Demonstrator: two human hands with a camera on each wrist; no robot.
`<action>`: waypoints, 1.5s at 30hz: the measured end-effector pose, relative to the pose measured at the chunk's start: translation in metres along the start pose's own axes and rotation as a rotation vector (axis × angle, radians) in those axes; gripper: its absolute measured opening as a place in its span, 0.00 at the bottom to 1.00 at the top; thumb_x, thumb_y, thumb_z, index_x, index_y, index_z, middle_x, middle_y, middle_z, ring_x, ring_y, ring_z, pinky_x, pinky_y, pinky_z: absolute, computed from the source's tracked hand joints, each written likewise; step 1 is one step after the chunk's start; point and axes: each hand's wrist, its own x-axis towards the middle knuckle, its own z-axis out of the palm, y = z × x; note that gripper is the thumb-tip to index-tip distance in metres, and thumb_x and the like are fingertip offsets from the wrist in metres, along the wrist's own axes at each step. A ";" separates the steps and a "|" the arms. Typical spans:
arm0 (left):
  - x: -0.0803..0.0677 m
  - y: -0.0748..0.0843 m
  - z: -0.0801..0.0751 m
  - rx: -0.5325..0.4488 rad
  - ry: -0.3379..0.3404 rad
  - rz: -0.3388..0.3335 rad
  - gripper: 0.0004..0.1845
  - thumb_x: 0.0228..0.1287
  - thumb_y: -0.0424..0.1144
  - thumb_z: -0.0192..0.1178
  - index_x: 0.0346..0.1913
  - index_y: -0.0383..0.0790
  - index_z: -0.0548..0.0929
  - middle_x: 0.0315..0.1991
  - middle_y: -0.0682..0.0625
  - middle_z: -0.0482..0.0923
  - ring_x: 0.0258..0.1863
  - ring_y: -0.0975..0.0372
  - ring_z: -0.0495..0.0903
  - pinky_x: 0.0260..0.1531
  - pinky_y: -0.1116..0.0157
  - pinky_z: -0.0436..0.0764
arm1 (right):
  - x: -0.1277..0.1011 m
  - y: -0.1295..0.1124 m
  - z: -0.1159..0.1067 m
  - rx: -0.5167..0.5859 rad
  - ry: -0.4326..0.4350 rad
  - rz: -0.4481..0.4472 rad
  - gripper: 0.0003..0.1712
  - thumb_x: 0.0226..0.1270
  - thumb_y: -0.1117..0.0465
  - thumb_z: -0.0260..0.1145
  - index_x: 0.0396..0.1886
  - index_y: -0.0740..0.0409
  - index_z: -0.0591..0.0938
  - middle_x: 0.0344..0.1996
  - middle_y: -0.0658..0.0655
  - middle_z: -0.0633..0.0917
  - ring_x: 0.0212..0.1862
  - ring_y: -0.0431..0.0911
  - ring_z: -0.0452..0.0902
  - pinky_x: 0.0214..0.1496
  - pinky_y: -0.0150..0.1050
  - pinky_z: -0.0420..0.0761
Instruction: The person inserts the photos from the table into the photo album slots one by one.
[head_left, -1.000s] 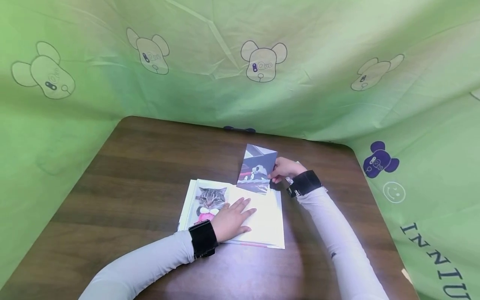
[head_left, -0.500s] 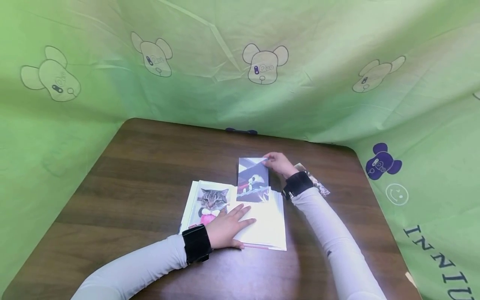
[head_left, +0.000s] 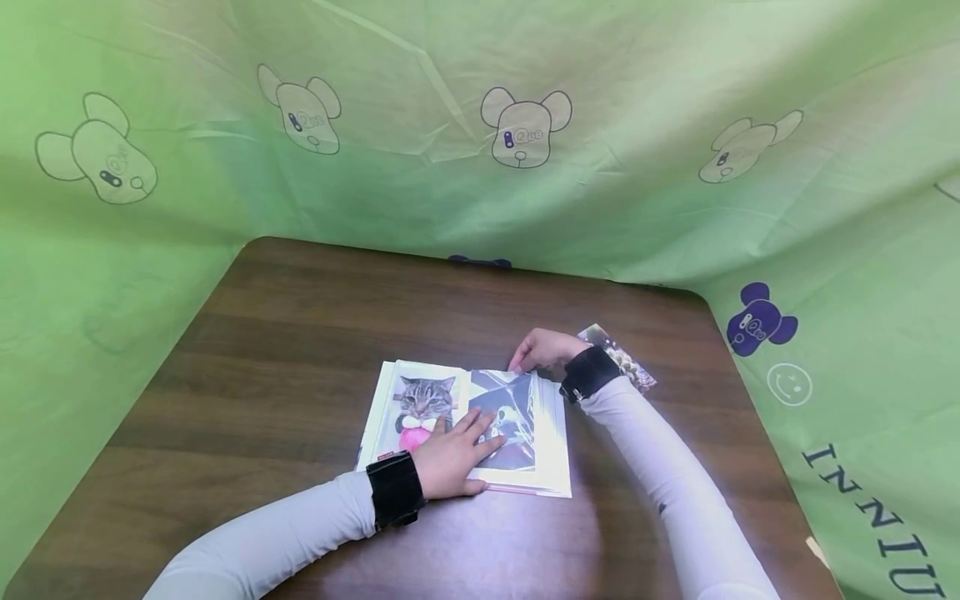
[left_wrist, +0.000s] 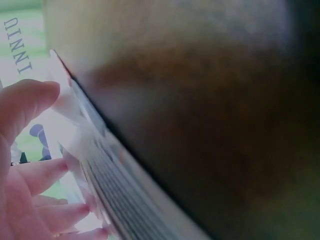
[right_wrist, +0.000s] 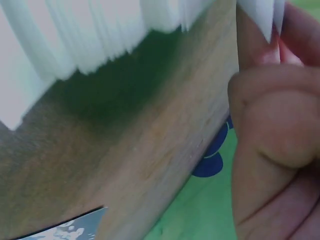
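1. The only writing that can be read is dark capitals on the green cloth (head_left: 465, 75) at the right, "INNIU", cut off by the frame edge; the same letters show in the left wrist view. The cloth also carries outlined bear heads, one purple bear and a smiley.
2. An open photo album (head_left: 465, 429) lies flat near the middle of the tabletop (head_left: 300, 333). Its left page holds a cat photo (head_left: 422, 400) with a pink patch below the face. Its right page holds a dark photo (head_left: 510, 417) under a shiny clear sleeve.
3. The left hand (head_left: 453, 454) rests flat on the album, fingers straight and spread, tips touching the dark photo.
4. The right hand (head_left: 543, 350) is at the top edge of the right page, its fingers curled and pinching the page corner.
5. Another photo (head_left: 626, 362) lies on the tabletop just behind the right wrist.
6. The tabletop is dark brown wood grain, closed in by green cloth behind and on both sides.
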 end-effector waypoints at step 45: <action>-0.001 0.003 0.000 -0.078 0.001 -0.018 0.38 0.55 0.62 0.60 0.68 0.57 0.64 0.72 0.47 0.57 0.71 0.48 0.55 0.54 0.34 0.65 | -0.027 0.003 0.026 -0.085 0.127 -0.010 0.15 0.61 0.57 0.65 0.23 0.65 0.82 0.15 0.48 0.75 0.20 0.40 0.65 0.23 0.30 0.65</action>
